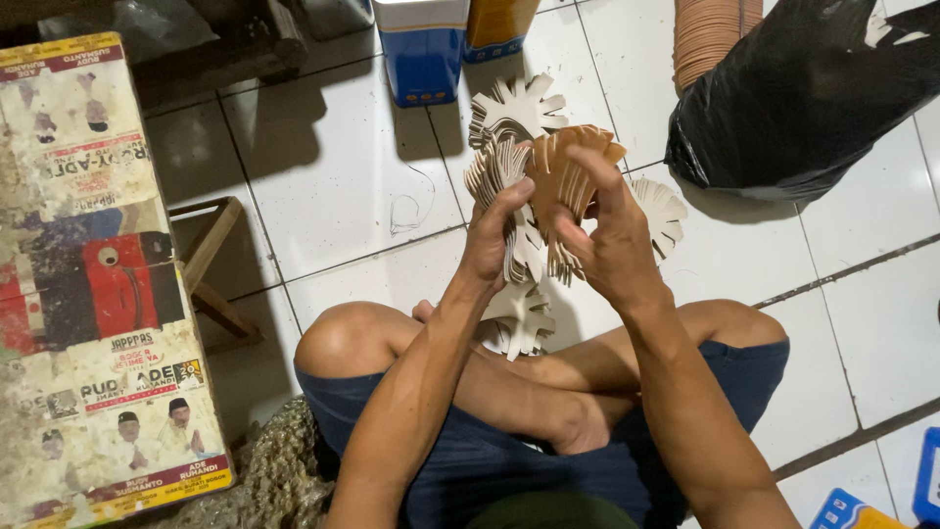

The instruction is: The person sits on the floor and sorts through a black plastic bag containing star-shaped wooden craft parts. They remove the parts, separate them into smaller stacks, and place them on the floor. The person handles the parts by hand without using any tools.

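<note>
My left hand (490, 240) and right hand (607, 245) pinch a brown, comb-toothed wooden cutout (566, 171) (thin, flat) among pale toothed wooden pieces (514, 113).

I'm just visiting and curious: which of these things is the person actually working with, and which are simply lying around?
In the work:
left hand
right hand
brown slotted disc
pale toothed cut-outs

Lying about:
black plastic bag
blue carton
stack of brown discs
poster-covered board
wooden stool

One head-worn camera looks steeply down from above the seated person, close over the raised left hand (493, 240) and right hand (607, 245), facing the tiled floor (343, 167) ahead.
</note>
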